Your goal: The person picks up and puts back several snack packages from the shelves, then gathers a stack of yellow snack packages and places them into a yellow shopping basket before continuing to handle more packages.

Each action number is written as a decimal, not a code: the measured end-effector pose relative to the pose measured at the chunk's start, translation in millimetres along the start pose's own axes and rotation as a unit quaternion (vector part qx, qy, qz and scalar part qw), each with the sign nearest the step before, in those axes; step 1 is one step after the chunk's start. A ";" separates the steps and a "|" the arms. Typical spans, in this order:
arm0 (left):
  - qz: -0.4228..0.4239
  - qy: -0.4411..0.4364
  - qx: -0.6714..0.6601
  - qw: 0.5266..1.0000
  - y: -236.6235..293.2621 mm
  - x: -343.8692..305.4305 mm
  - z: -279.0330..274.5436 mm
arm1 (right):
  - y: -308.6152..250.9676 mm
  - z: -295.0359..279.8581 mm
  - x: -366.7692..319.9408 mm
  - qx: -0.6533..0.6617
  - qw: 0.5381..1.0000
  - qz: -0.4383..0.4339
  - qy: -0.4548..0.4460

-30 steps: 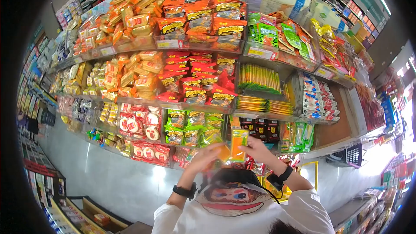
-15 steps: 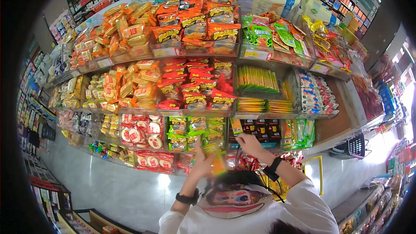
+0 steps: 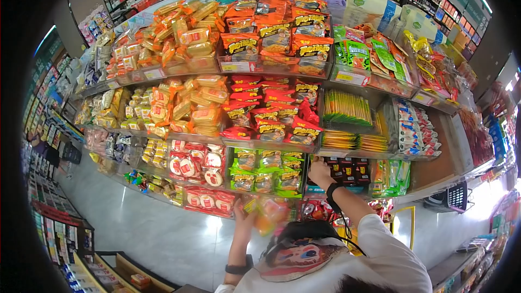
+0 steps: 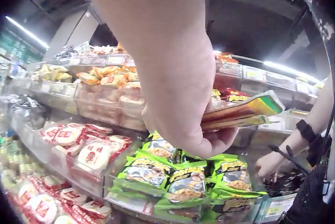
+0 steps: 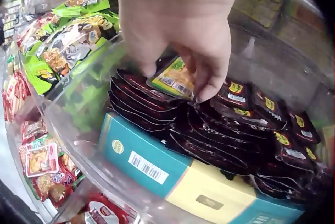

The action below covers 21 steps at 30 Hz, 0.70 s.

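Note:
The left hand (image 4: 183,103) grips several flat yellow-green packets (image 4: 243,111), its fingers curled round one end; in the head view that hand (image 3: 244,220) is low, below the green noodle snack bags (image 3: 265,182). Over the bin of black packets (image 5: 235,95), the right hand (image 5: 175,35) has its thumb and fingers at a yellow-green packet (image 5: 175,80) with a barcode, which lies on top of the black ones. A teal and cream box (image 5: 146,164) sits beneath them.
Red snack bags (image 3: 271,111) and stacked yellow-green packets (image 3: 347,107) fill the tier above. Clear plastic dividers (image 5: 68,124) separate the bins. Round white crackers (image 3: 187,166) lie to the left, and a black basket (image 3: 453,198) stands at right.
The hands have moved apart. The left hand went down and left with its packets, while the right let go of them and reached into the black-packet bin. The head view has shifted.

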<state>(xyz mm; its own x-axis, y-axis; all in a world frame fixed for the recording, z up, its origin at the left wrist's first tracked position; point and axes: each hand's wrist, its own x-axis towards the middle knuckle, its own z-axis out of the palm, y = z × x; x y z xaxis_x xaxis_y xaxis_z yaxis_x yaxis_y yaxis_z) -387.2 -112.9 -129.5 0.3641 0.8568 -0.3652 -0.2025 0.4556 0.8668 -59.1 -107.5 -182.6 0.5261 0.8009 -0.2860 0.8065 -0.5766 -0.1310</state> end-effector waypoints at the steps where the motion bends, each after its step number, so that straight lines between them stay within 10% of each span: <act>1: -0.029 0.012 -0.007 0.999 1.4 -2.7 -2.6 | -0.5 0.0 1.8 0.002 1.000 0.004 -0.013; 10: -0.089 -0.059 0.012 0.994 -0.8 21.3 -4.4 | 29.7 -52.8 -41.9 0.161 0.983 0.073 0.041; 13: -0.070 -0.107 0.070 0.989 -8.7 41.4 4.5 | 68.9 -51.0 -76.1 0.282 0.955 -0.021 0.088; 21: 0.010 -0.326 0.290 0.899 32.9 57.6 118.7 | 54.1 -109.9 -175.5 0.615 0.778 -0.121 -0.034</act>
<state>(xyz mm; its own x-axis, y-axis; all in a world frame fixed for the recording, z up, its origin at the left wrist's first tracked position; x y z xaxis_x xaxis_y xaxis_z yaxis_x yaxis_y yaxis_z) -265.0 -77.3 -81.7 0.8603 0.4526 -0.2348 0.2251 0.0761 0.9714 -78.2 -261.5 -35.1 0.3487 0.9242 -0.1558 -0.0108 -0.1623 -0.9867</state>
